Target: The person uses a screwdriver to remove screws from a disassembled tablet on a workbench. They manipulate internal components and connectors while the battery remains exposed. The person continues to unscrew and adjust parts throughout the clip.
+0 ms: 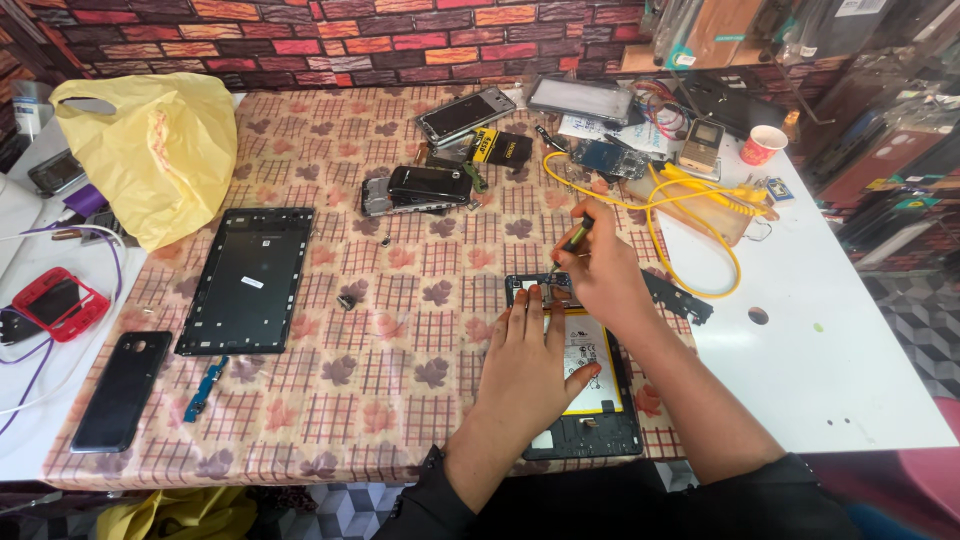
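An opened tablet [590, 425] with its white battery exposed lies near the table's front edge. My left hand [527, 365] rests flat on it, fingers spread toward its top edge. My right hand [598, 268] grips a small screwdriver [575, 240] with a green-and-black handle, tip down at the tablet's upper left corner. A black bracket strip [680, 297] lies just right of my right hand.
A black tablet back frame [248, 280] lies to the left, with a blue flex part [205, 390] and a dark phone [122, 390] near it. A yellow plastic bag [150, 150], red phone [58, 303], stacked phones [420, 188], yellow cables [690, 200] and a red cup [764, 143] surround the work spot.
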